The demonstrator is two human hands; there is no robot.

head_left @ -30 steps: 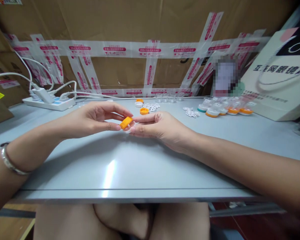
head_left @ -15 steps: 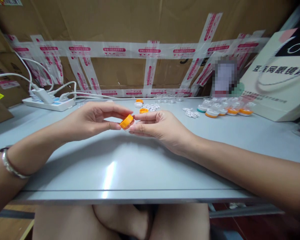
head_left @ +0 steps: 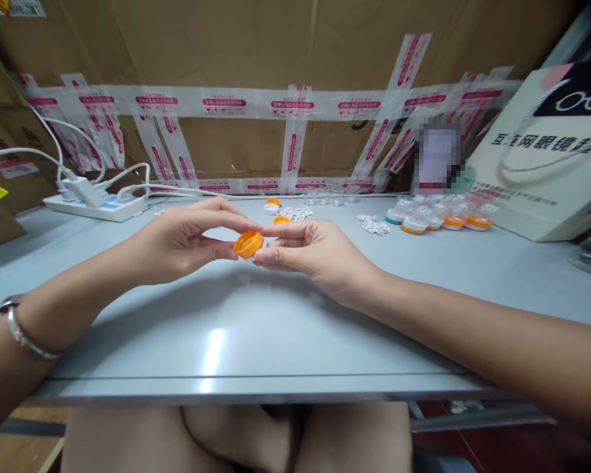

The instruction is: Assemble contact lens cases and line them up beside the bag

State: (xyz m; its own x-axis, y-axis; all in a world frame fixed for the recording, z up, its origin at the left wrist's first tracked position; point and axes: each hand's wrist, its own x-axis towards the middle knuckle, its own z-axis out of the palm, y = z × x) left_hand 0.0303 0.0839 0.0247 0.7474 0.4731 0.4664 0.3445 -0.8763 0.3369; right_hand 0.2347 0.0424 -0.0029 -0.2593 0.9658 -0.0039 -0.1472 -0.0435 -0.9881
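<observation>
Between my two hands, above the table, is a small round orange cap (head_left: 249, 244), with a whitish part showing below its rim. It is tilted so that its hollow side faces up towards me. The fingertips of my left hand (head_left: 184, 243) pinch it from the left. My right hand (head_left: 322, 256) grips it from the right, thumb low and forefinger on top. Just behind my right fingers, another orange cap (head_left: 282, 221) lies on the table, partly hidden. Farther back are one more orange cap (head_left: 273, 202) and a white ring (head_left: 271, 209).
Small white patterned pieces (head_left: 295, 213) lie behind my hands, a second pile (head_left: 373, 225) to the right. Clear cups (head_left: 331, 195) line the back. Several capped containers (head_left: 414, 226) stand by a paper bag (head_left: 536, 171). A power strip (head_left: 101, 205) with cables sits at left.
The orange cap has turned in my fingers, from leaning on its side to showing its hollow inside. Both hands stay in nearly the same place.
</observation>
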